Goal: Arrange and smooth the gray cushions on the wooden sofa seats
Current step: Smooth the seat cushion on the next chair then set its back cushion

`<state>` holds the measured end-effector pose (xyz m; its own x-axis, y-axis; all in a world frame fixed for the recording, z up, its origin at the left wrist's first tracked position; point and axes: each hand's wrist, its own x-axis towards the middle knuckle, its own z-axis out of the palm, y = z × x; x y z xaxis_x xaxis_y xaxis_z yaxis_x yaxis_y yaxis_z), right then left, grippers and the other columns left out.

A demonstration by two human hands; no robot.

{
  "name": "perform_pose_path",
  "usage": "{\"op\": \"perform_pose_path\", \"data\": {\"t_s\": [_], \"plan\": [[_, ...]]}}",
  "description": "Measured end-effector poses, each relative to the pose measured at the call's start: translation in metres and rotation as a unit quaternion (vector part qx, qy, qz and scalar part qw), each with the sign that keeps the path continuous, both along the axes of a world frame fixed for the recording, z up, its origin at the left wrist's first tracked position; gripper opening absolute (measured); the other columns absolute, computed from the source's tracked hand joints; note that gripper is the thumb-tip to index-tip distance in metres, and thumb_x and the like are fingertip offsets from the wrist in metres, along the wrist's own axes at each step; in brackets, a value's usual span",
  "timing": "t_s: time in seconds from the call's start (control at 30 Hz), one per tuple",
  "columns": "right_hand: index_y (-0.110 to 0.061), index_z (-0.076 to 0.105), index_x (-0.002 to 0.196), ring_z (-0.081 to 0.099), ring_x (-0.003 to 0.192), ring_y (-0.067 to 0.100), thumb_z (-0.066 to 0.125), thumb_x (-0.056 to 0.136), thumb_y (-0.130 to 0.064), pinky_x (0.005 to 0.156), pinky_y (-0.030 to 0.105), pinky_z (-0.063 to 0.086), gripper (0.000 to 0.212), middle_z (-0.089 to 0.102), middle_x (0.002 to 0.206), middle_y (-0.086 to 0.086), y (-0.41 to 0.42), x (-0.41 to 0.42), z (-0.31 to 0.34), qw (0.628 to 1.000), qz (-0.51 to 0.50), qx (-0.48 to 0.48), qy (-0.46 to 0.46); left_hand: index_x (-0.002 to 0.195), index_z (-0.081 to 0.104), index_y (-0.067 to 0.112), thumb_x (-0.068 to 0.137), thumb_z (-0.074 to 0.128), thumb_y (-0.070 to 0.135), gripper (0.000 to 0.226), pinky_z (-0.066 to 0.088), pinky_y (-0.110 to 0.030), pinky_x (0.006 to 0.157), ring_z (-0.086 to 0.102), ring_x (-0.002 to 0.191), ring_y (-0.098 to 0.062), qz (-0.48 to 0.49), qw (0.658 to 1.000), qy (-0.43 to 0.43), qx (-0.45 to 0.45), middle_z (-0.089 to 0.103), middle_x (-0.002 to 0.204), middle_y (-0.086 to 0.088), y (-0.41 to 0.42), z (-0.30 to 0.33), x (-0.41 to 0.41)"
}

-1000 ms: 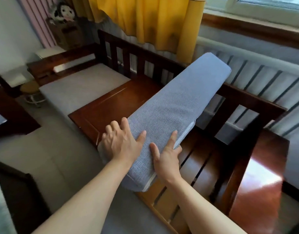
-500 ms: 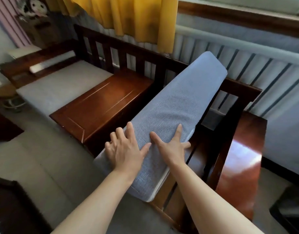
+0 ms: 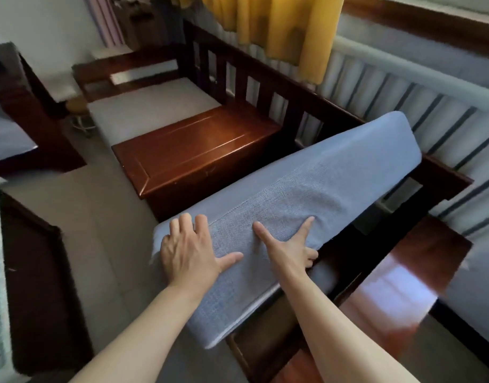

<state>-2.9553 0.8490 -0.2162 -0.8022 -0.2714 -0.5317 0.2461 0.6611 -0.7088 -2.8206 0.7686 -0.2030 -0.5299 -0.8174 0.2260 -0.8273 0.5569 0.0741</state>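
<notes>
A long gray cushion [image 3: 307,183] lies tilted over the near seat of the wooden sofa [image 3: 265,87]. Its far end leans on the backrest rail and its near end juts past the seat's front. My left hand [image 3: 190,252] lies flat on the near left corner, with the fingers reaching over the side seam and the thumb spread on top. My right hand [image 3: 290,247] rests on the top face with thumb and forefinger spread, and its other fingers curl round the cushion's right edge. The dark slatted seat [image 3: 348,244] shows beneath.
A second gray cushion [image 3: 154,111] lies flat on the far seat. Between the seats is a glossy wooden box section [image 3: 199,150]. A shiny armrest [image 3: 398,275] is at right, a yellow curtain [image 3: 279,29] and radiator [image 3: 431,111] behind, dark furniture [image 3: 38,258] at left.
The cushion has swung, so its far end now points right and sits lower against the backrest. Both hands stayed on its near end, and the right hand's fingers now wrap the right edge.
</notes>
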Motion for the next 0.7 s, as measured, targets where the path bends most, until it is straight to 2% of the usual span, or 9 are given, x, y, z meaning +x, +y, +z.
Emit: {"op": "perform_pose_path", "data": {"t_s": [0.2,0.27,0.3,0.37,0.43,0.5,0.57,0.7], "plan": [[-0.044,-0.018,0.146,0.034,0.121,0.039,0.073,0.057,-0.072,0.101,0.044,0.034,0.131,0.019,0.136,0.025,0.022,-0.001,-0.010,1.000,0.007,0.005,-0.014,0.089,0.052,0.011,0.041,0.069,0.076,0.083,0.041,-0.038,0.061,0.050,0.083,-0.031,0.024,1.000,-0.013,0.014,0.050,0.088,-0.012,0.029,-0.007,-0.004],[-0.044,-0.020,0.146,0.035,0.120,0.040,0.074,0.057,-0.072,0.101,0.043,0.034,0.132,0.020,0.136,0.025,0.029,-0.002,-0.014,1.000,0.009,0.005,-0.022,0.106,0.051,0.010,0.038,0.074,0.076,0.098,0.040,-0.041,0.068,0.048,0.088,-0.031,0.020,0.999,-0.024,0.009,0.052,0.097,-0.013,0.044,-0.013,-0.007],[-0.044,-0.020,0.145,0.036,0.119,0.040,0.074,0.057,-0.072,0.101,0.043,0.034,0.132,0.020,0.136,0.025,0.032,-0.003,-0.015,1.000,0.010,0.003,-0.025,0.122,0.045,0.010,0.037,0.075,0.076,0.112,0.038,-0.045,0.077,0.046,0.096,-0.031,0.013,0.999,-0.038,0.009,0.052,0.107,-0.013,0.052,-0.018,-0.008],[-0.044,-0.021,0.145,0.037,0.117,0.039,0.074,0.056,-0.072,0.099,0.043,0.035,0.133,0.021,0.135,0.025,0.039,-0.002,-0.019,1.000,0.009,-0.006,-0.023,0.144,0.014,0.016,0.041,0.073,0.076,0.132,0.022,-0.057,0.097,0.033,0.120,-0.030,-0.005,0.997,-0.072,0.016,0.040,0.136,-0.013,0.068,-0.028,-0.011],[-0.045,-0.021,0.145,0.037,0.118,0.038,0.073,0.057,-0.073,0.100,0.042,0.035,0.132,0.021,0.135,0.024,0.045,0.000,-0.025,1.000,0.007,-0.020,-0.023,0.145,-0.012,0.023,0.051,0.070,0.075,0.135,0.006,-0.064,0.105,0.010,0.134,-0.029,-0.029,0.995,-0.088,0.028,0.015,0.151,-0.014,0.079,-0.032,-0.011],[-0.046,-0.020,0.145,0.036,0.119,0.039,0.072,0.057,-0.074,0.101,0.042,0.033,0.131,0.021,0.136,0.025,0.052,0.002,-0.032,0.999,-0.001,-0.026,-0.024,0.140,-0.029,0.025,0.064,0.064,0.073,0.129,0.003,-0.063,0.108,-0.006,0.135,-0.029,-0.044,0.991,-0.111,0.059,-0.008,0.152,-0.013,0.089,-0.033,-0.009],[-0.046,-0.019,0.145,0.034,0.123,0.039,0.071,0.056,-0.075,0.103,0.044,0.032,0.130,0.018,0.139,0.026,0.059,0.002,-0.039,0.999,-0.016,-0.029,-0.027,0.139,-0.033,0.028,0.069,0.062,0.072,0.126,0.009,-0.056,0.108,-0.003,0.133,-0.030,-0.054,0.989,-0.126,0.058,-0.010,0.150,-0.012,0.096,-0.034,-0.012],[-0.048,-0.018,0.145,0.029,0.130,0.040,0.068,0.056,-0.078,0.108,0.048,0.029,0.126,0.015,0.142,0.026,0.075,0.000,-0.059,0.998,-0.040,-0.038,-0.038,0.146,-0.015,0.026,0.070,0.066,0.066,0.118,0.025,-0.039,0.097,0.024,0.125,-0.027,-0.058,0.991,-0.110,0.052,0.015,0.146,-0.009,0.108,-0.038,-0.030]]}}
